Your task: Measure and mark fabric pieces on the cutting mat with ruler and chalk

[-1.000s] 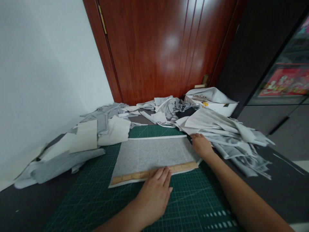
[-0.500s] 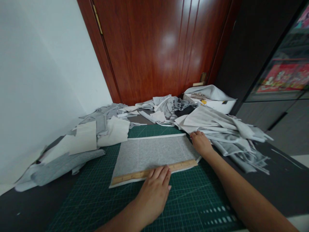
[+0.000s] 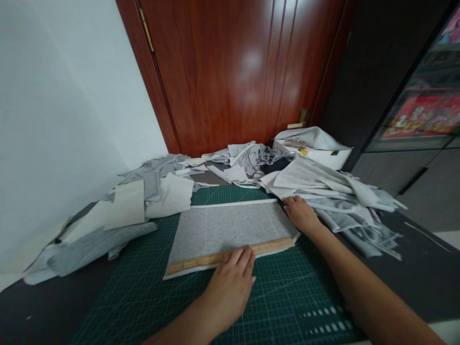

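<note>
A grey piece of fabric (image 3: 230, 223) lies flat on the green cutting mat (image 3: 273, 292), with a white strip along its far edge. Across its near edge runs a wooden ruler (image 3: 201, 261). My left hand (image 3: 232, 282) rests on the ruler's middle, fingers stretched out and close together, pressing it down. At the fabric's far right corner is my right hand (image 3: 301, 214), its fingers curled; a small dark shape shows at the fingertips, too hidden to name.
Grey and cream fabric scraps (image 3: 168, 194) lie to the left. A heap of grey cloth (image 3: 330, 191) sits at the right, close to my right hand. Behind it stands a white box (image 3: 327, 155). A wooden door (image 3: 230, 72) closes off the back.
The view has shifted slightly since the first frame. Both hands, the ruler and the fabric keep almost the same places.
</note>
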Demonstrator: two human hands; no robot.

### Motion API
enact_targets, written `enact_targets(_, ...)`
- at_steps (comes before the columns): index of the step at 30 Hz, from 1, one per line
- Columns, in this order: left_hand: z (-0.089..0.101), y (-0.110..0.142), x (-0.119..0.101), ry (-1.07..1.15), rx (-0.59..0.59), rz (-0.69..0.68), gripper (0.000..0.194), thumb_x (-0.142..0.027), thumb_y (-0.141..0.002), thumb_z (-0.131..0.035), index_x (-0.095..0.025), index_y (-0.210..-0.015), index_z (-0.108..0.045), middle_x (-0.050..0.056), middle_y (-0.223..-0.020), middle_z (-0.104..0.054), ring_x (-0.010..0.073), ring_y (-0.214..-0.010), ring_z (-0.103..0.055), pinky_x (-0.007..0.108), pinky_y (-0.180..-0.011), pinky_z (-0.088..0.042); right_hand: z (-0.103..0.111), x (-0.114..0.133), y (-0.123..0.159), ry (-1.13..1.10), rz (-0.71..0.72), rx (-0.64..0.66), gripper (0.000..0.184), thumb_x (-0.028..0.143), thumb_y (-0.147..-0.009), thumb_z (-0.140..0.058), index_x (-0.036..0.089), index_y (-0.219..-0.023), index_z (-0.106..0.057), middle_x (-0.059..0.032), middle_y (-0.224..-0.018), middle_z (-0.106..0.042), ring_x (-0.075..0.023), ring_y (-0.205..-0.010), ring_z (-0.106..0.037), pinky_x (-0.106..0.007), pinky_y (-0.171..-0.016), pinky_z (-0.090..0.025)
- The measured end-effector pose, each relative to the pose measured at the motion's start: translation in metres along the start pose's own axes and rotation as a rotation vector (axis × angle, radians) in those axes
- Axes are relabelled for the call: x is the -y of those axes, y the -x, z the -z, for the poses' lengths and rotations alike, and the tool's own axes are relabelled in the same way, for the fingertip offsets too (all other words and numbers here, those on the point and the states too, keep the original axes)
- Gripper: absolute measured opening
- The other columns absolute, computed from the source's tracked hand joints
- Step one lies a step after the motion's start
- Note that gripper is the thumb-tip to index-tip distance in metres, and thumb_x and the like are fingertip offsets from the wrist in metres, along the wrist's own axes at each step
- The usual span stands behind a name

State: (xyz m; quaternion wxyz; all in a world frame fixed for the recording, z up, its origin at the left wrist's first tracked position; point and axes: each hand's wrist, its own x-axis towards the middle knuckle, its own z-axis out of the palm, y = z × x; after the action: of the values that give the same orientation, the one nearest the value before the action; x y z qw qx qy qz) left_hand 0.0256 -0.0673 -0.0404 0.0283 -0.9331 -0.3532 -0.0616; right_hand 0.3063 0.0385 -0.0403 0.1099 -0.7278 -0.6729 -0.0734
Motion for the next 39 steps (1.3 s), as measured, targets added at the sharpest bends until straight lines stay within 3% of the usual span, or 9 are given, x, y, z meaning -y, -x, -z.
enact_targets(4, 0.001, -0.001, 0.001, -0.008, -0.018, -0.024, 0.044, -0.030, -0.098, -0.036, -0.011, -0.135, -0.046, 0.012, -0.141, -0.049, 0.0237, -0.126, -0.046, 0.037, -0.104, -0.039, 0.013, 0.001, 0.017, -0.232, 0.172, -0.061, 0.019, 0.013, -0.088, -0.046, 0.013, -0.098, -0.062, -0.0115, -0.099, -0.061, -0.0219, -0.094, -0.057, -0.031, -0.086, -0.042)
enact_targets(7, -0.002, -0.002, 0.000, -0.039, -0.044, -0.029, 0.043, -0.030, -0.098, -0.037, -0.012, -0.135, -0.047, 0.012, -0.139, -0.051, 0.0238, -0.124, -0.047, 0.038, -0.103, -0.041, 0.020, 0.001, 0.044, -0.439, 0.357, 0.073, 0.020, 0.011, -0.085, -0.044, 0.017, -0.091, -0.062, -0.0061, -0.091, -0.063, -0.0175, -0.084, -0.059, -0.027, -0.080, -0.045)
enact_targets(10, -0.009, -0.005, -0.001, -0.101, -0.042, -0.035, 0.041, -0.028, -0.097, -0.041, -0.009, -0.132, -0.050, 0.013, -0.137, -0.052, 0.0258, -0.123, -0.049, 0.038, -0.098, -0.045, 0.024, 0.000, 0.070, -0.495, 0.430, 0.141, 0.029, 0.002, -0.078, -0.042, 0.018, -0.091, -0.062, -0.0054, -0.093, -0.063, -0.0170, -0.087, -0.059, -0.028, -0.082, -0.045)
enact_targets(15, -0.011, -0.020, -0.001, -0.204, -0.052, -0.051, 0.031, -0.017, -0.094, -0.047, -0.006, -0.120, -0.059, 0.016, -0.119, -0.064, 0.0254, -0.109, -0.059, 0.035, -0.084, -0.053, 0.021, -0.007, 0.088, -0.513, 0.414, 0.093, 0.029, 0.003, -0.080, -0.043, 0.018, -0.095, -0.062, -0.0070, -0.097, -0.061, -0.0189, -0.093, -0.058, -0.032, -0.086, -0.046)
enact_targets(20, 0.007, -0.045, -0.002, -0.259, 0.124, -0.069, 0.021, -0.004, -0.088, -0.051, -0.006, -0.103, -0.066, 0.014, -0.095, -0.069, 0.0232, -0.088, -0.064, 0.030, -0.065, -0.054, 0.011, -0.012, 0.088, -0.623, 0.363, 0.061, 0.019, 0.011, -0.086, -0.046, 0.019, -0.093, -0.062, -0.0062, -0.094, -0.061, -0.0188, -0.089, -0.059, -0.031, -0.081, -0.048)
enact_targets(26, 0.021, -0.057, -0.003, -0.258, 0.248, -0.060, 0.022, -0.001, -0.086, -0.049, -0.005, -0.099, -0.066, 0.014, -0.096, -0.068, 0.0234, -0.091, -0.063, 0.031, -0.072, -0.053, 0.013, -0.011, 0.091, -0.719, 0.330, 0.065, 0.018, 0.011, -0.085, -0.048, 0.019, -0.092, -0.061, -0.0063, -0.094, -0.060, -0.0185, -0.091, -0.059, -0.031, -0.081, -0.048)
enact_targets(39, 0.032, -0.056, -0.001, -0.176, 0.188, -0.082, 0.029, 0.003, -0.083, -0.043, -0.006, -0.096, -0.067, 0.014, -0.094, -0.066, 0.0230, -0.092, -0.061, 0.032, -0.081, -0.050, 0.016, -0.007, 0.093, -0.660, 0.348, 0.033, 0.022, 0.008, -0.083, -0.046, 0.019, -0.094, -0.060, -0.0072, -0.097, -0.061, -0.0204, -0.097, -0.056, -0.036, -0.089, -0.046)
